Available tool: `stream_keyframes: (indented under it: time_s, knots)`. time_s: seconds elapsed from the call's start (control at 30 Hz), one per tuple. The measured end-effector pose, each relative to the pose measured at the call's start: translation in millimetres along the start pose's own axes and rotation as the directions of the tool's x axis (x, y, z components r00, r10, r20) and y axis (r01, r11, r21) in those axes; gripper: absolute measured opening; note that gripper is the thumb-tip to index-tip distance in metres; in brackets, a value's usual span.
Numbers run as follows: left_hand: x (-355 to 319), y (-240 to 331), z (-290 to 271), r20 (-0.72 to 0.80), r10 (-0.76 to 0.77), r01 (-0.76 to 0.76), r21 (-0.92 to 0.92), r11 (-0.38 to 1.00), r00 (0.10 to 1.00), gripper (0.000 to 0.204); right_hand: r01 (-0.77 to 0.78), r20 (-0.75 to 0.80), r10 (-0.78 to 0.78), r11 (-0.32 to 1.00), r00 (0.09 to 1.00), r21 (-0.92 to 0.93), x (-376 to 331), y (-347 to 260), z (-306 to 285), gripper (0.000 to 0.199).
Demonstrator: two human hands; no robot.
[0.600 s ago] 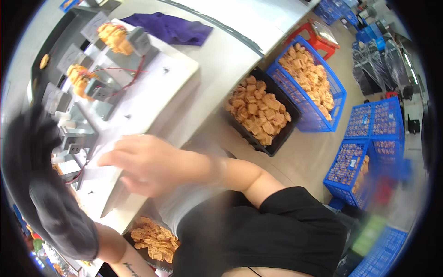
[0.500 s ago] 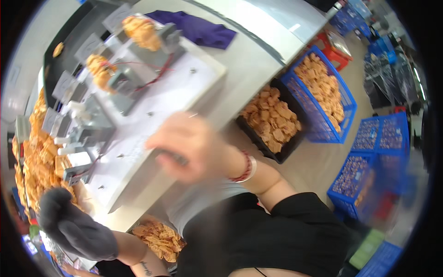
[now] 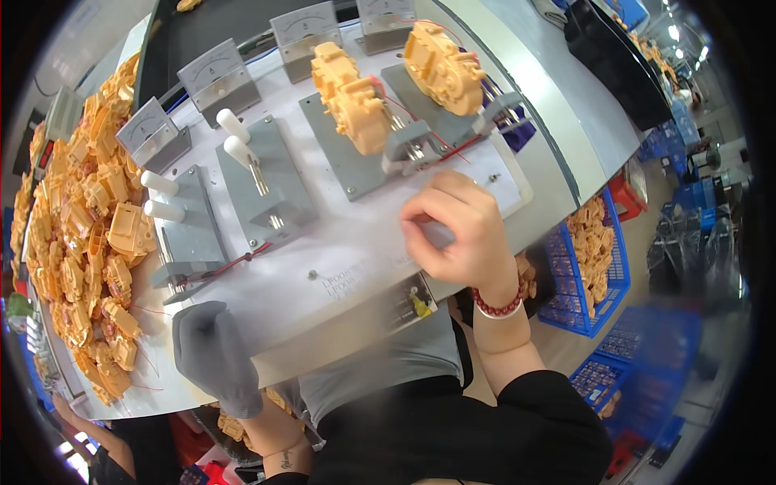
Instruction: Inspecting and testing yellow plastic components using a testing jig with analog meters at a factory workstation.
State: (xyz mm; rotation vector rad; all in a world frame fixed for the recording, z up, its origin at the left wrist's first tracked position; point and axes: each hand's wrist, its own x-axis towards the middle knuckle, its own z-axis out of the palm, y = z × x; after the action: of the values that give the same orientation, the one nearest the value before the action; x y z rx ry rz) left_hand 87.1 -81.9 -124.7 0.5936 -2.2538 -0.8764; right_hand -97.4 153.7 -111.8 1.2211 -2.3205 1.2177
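Observation:
My left hand point(image 3: 212, 356), in a dark grey glove, hovers at the board's near left edge. Its fingers are folded and slightly blurred, and whatever they may enclose is hidden. My bare right hand point(image 3: 461, 226) is over the front of the white board point(image 3: 356, 230), just below two grey fixtures. Its fingers curl toward the thumb, with nothing visible between them. One fixture carries an upright yellow plastic gearbox-like housing point(image 3: 349, 101); a second housing point(image 3: 443, 69) sits on the fixture to its right. Two more fixtures, a middle one point(image 3: 267, 178) and a left one point(image 3: 190, 218), show bare white pegs.
Analog meters point(image 3: 217, 77) stand behind the fixtures. A large heap of yellow housings point(image 3: 89, 234) covers the table's left. A black conveyor-like surface point(image 3: 234, 28) runs behind. On the floor at right, a blue crate point(image 3: 602, 299) holds more housings. Another person's arm point(image 3: 101, 432) shows at lower left.
The view has swung, so the fixtures appear farther right and more upright. My right hand has come closer to the housing-bearing fixtures. My left hand's gloved fingers look more folded, beside the board's edge.

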Motion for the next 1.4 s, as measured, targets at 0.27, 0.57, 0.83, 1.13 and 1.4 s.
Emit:
stream_keyframes:
  time_s: [0.27, 0.57, 0.83, 1.13, 1.4]
  knots:
    - [2.0, 10.1, 9.4, -0.052, 0.077, -0.065, 0.209, 0.976, 0.996, 0.007, 0.002, -0.039, -0.001, 1.000, 0.999, 0.026, 1.4, 0.9, 1.6, 0.014]
    - [2.2, 10.8, 9.0, -0.024, 0.122, -0.115, 0.204, 0.972, 0.992, 0.007, -0.023, -0.008, 0.023, 0.999, 1.000, 0.047, 1.1, 2.0, -2.3, 0.014]
    - [1.5, 17.0, 9.3, -0.026, -0.006, 0.012, 0.209, 0.978, 1.000, 0.017, -0.084, 0.000, 0.084, 0.994, 0.996, 0.068, -1.0, -0.4, -2.5, 0.013]
    - [1.3, 17.3, 8.5, -0.024, -0.016, 0.020, 0.207, 0.978, 1.000, 0.017, -0.098, 0.016, 0.097, 0.991, 0.995, 0.095, -0.9, 0.2, -3.5, 0.012]
    - [1.1, 16.2, 9.4, -0.032, -0.032, 0.038, 0.207, 0.978, 0.999, 0.016, -0.111, 0.035, 0.108, 0.988, 0.994, 0.103, -0.9, 0.2, -6.6, 0.011]
